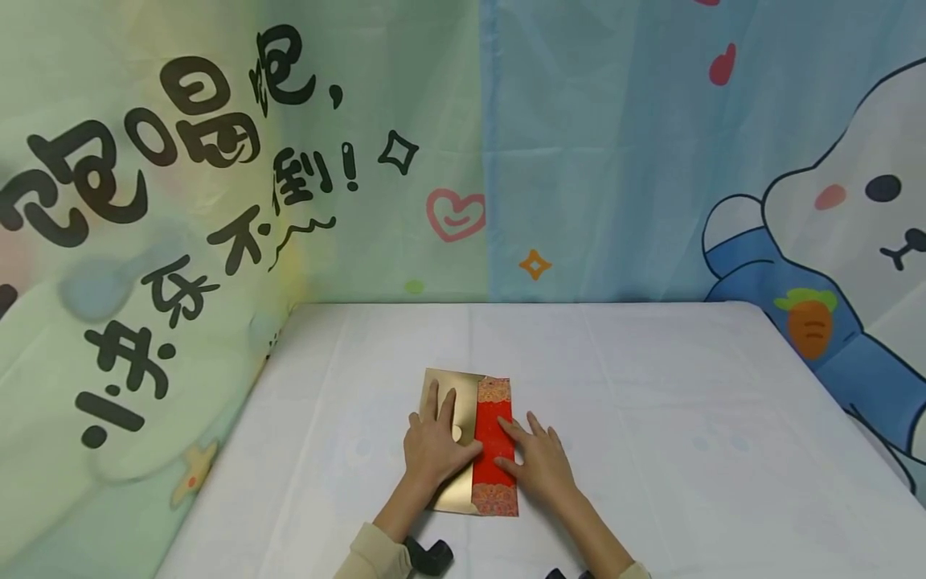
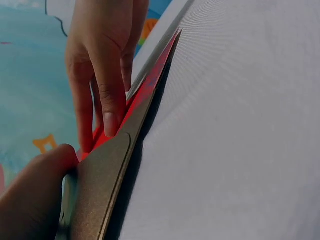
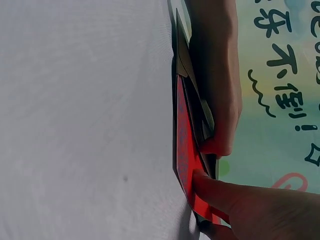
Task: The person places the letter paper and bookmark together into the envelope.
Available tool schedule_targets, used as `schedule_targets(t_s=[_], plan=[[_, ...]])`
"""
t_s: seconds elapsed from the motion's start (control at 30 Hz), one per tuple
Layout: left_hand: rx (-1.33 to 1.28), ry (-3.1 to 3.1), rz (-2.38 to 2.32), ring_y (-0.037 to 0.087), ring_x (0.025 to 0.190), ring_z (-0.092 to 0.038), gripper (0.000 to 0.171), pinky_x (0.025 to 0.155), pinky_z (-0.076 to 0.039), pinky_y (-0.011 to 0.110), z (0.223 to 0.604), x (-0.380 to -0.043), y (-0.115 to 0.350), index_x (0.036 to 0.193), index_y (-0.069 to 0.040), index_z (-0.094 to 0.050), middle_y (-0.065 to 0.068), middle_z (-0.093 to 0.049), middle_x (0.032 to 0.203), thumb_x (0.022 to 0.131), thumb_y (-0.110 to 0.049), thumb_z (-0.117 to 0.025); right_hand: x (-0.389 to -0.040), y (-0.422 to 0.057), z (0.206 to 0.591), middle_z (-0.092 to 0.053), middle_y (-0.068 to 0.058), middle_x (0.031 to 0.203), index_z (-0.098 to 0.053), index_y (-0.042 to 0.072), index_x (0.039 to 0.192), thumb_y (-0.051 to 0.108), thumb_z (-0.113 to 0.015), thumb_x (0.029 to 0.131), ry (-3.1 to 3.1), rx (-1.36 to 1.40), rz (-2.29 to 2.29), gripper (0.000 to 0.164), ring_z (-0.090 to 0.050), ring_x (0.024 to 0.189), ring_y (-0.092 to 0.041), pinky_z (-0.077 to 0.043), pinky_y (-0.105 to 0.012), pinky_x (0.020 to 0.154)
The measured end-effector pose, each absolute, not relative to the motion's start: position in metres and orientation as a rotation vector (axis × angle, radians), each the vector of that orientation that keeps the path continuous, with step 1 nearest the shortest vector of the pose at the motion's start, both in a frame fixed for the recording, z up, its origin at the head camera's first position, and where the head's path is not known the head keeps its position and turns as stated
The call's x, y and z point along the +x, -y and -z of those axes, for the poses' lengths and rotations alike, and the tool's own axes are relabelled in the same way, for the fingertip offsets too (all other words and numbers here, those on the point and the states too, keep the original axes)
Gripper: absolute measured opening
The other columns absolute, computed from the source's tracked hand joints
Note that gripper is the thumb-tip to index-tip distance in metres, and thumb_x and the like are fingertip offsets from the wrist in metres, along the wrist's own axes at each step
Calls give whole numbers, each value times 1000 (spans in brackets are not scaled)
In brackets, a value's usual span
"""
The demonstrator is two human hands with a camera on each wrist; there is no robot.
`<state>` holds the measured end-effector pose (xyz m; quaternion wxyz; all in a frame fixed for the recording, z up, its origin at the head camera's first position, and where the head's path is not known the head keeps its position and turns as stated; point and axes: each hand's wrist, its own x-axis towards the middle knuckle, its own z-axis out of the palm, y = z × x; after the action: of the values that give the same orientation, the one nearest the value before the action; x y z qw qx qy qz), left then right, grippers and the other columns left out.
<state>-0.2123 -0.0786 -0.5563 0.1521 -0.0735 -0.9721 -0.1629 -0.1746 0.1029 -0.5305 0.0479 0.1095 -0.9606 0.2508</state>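
A folded piece of gold and red card [image 1: 463,498] lies upright before me on the white table. Its left part is shiny gold; a red panel [image 1: 489,414] with patterned bands at both ends covers its right side. My left hand [image 1: 434,450] rests on the gold part with fingers spread, the thumb reaching the red panel's left edge. The fingertips and thumb of my right hand [image 1: 546,466] touch the red panel from the right. In the left wrist view the gold face [image 2: 100,185] looks brownish. The right wrist view shows the red panel [image 3: 185,130] edge-on, slightly raised layers beside it.
The white tabletop [image 1: 651,402] spreads around the card. Printed cloth [image 1: 564,161] hangs behind and along the left side, with writing, hearts and a cartoon animal. A black wrist device [image 1: 428,556] sits at my left wrist.
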Motion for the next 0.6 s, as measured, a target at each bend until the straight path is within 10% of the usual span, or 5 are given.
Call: schedule_targets(t_s=[0.6], plan=[[-203, 2795, 451, 31, 76, -50, 88, 47, -37, 28, 555, -212, 78, 139, -18, -43, 8, -26, 149, 62, -58, -61, -171, -100, 529, -50, -15, 132, -53, 9, 131, 43, -67, 79, 2970, 392, -485, 64, -38, 125, -38, -22, -61, 99]])
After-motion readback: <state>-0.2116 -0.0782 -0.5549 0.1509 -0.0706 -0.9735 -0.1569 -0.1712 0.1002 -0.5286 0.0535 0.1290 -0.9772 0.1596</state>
